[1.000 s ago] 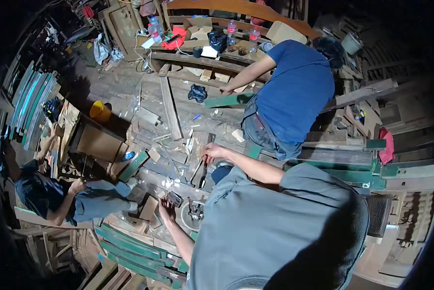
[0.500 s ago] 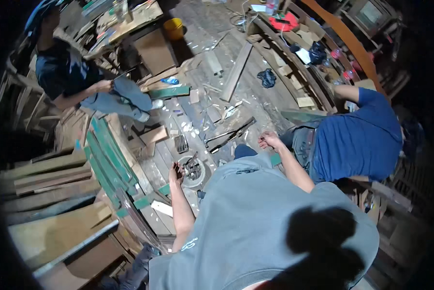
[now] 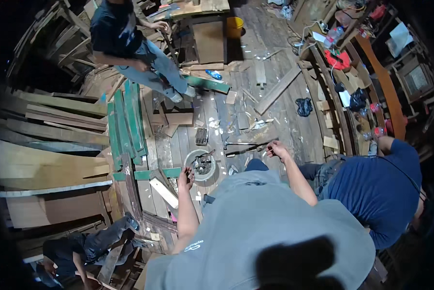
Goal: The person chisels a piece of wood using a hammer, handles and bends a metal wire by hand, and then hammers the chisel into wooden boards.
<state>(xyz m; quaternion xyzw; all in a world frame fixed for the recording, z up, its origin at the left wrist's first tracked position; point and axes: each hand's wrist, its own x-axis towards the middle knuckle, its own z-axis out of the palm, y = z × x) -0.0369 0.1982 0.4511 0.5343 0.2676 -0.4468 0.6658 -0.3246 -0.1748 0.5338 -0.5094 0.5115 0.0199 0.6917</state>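
Left hand hovers beside round tin; right hand stretched forward.

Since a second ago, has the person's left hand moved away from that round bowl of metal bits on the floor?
No. The left hand hovers at the round bowl's near-left rim, as before; only the head camera swung.

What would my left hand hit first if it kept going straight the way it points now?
Most likely the round bowl of dark metal bits. The left hand points up and slightly right across the plank floor, and the bowl lies just beyond its fingertips. Height above it is unclear from this view.
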